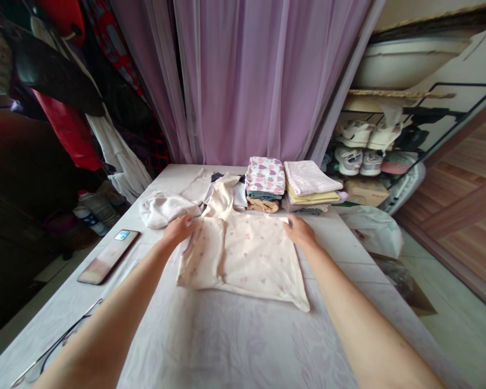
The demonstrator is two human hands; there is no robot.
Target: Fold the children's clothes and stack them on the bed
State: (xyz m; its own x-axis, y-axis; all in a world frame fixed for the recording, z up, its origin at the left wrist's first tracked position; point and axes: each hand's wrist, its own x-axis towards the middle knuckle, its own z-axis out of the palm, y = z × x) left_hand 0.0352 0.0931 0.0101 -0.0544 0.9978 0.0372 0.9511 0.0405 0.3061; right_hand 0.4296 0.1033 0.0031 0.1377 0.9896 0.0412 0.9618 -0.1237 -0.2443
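A cream garment [247,254] with small pink prints lies spread on the white table [235,340], its left side folded over. My left hand [179,228] rests on the garment's upper left corner, fingers closed on the fabric. My right hand [298,229] presses on the upper right corner, fingers curled onto the cloth. A sleeve of the garment [222,197] stretches away toward the far edge.
Two stacks of folded clothes [265,189] [310,186] stand at the far side. A crumpled white cloth [162,208] lies at left, a phone [109,255] near the left edge, glasses [56,343] at front left. Purple curtain [259,81] behind; shoe rack [368,146] at right.
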